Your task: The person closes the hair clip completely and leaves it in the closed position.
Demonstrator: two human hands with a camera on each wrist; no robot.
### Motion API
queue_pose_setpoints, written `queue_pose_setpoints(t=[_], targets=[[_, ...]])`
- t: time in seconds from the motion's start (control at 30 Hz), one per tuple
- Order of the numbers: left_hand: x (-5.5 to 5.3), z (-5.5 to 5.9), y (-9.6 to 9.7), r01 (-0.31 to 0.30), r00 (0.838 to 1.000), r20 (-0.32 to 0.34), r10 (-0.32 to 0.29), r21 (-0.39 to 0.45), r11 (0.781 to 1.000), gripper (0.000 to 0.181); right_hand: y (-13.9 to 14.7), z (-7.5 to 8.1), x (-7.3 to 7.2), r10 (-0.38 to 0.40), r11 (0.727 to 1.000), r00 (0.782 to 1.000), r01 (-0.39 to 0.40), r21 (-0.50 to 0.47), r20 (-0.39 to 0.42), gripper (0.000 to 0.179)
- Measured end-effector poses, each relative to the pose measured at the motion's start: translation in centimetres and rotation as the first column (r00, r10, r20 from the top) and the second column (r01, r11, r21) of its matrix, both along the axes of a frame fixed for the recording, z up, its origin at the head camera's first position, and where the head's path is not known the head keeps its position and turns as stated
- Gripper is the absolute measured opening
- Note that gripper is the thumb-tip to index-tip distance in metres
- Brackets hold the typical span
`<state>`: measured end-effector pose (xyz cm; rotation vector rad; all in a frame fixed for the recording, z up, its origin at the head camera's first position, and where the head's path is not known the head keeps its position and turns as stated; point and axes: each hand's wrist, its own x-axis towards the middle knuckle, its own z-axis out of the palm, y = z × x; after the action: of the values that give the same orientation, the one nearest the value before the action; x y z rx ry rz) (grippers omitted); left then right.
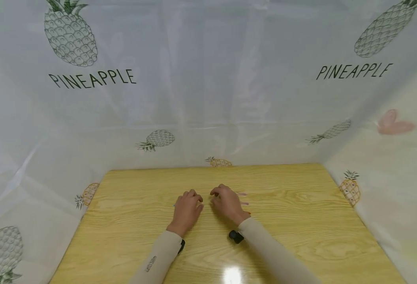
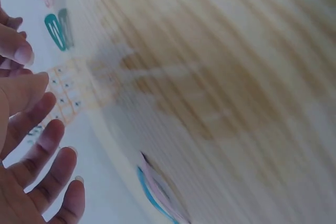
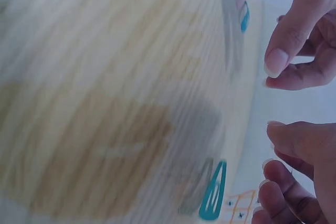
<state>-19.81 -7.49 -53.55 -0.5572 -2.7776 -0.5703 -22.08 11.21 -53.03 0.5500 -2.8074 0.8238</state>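
Note:
Over the middle of the table, my left hand (image 1: 186, 209) hovers palm down with loosely bent fingers and nothing in them. Facing it, a short gap away, my right hand (image 1: 227, 201) has its fingers loosely curved and also holds nothing. A teal snap hair clip (image 3: 214, 195) lies near the right hand in the right wrist view. Pink hair clips (image 1: 243, 203) show just right of that hand in the head view. Beside the left hand, a pink strip-like piece (image 2: 160, 190) and a blue one (image 2: 152, 195) lie together; their exact kind is unclear.
A light wood-grain table (image 1: 301, 221) carries everything. White sheeting (image 1: 208, 98) printed with pineapples rises behind it and along both sides. Black wrist cameras (image 1: 235, 236) sit at the cuffs of both beige sleeves. A small orange-brown item (image 1: 248, 213) peeks out by the right wrist.

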Motion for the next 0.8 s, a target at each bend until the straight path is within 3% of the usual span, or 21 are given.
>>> queue_pose_setpoints(t=[0.47, 0.8], targets=[[-1.5, 0.1, 3.4, -0.070, 0.994, 0.084, 0.072, -0.023, 0.997, 0.022, 2.7, 0.2, -1.2, -0.084, 0.994, 0.996, 0.085, 0.075, -0.025, 0.023], [-2.2, -0.3, 4.9, -0.079, 0.983, 0.160, 0.087, -0.057, 0.995, 0.028, 3.7, -0.2, -1.4, -0.107, 0.988, 0.994, 0.103, 0.113, 0.032, 0.022]])
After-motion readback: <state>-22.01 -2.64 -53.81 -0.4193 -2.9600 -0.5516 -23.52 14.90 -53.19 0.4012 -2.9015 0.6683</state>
